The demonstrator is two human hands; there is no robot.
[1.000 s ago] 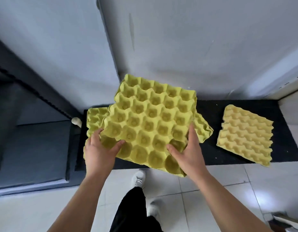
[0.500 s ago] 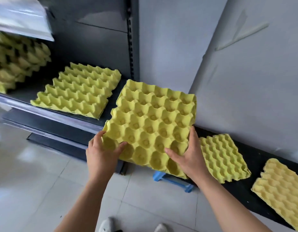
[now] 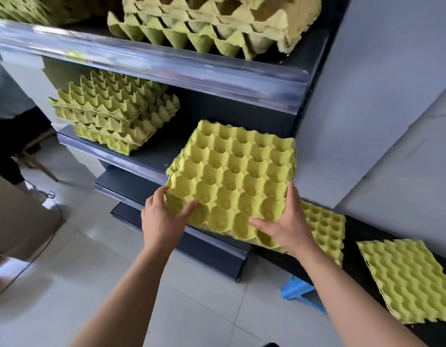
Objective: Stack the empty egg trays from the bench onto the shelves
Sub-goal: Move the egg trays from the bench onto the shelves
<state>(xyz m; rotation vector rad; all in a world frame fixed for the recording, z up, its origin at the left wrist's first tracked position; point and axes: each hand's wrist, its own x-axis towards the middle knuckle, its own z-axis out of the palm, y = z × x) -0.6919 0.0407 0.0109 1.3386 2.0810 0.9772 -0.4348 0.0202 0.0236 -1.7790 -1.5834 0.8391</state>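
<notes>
Tray (image 3: 232, 179): tilted over shelf (image 3: 157, 151) front edge. Left hand (image 3: 164, 216) and right hand (image 3: 284, 226) clamped on near corners, thumbs on top. Judged light, stiffish pulp with crushable rim; two-handed edge grip suits.

The egg tray (image 3: 232, 181) nearest me is bright lime yellow, its cups forming a honeycomb grid. The middle stack (image 3: 111, 113) matches it, while the top stack (image 3: 212, 21) looks duller, olive and tan. The shelves (image 3: 192, 71) are charcoal with glossy silvery edges, the bench (image 3: 362, 229) black, the stool (image 3: 299, 291) blue, the floor (image 3: 217, 309) pale grey tile.
</notes>
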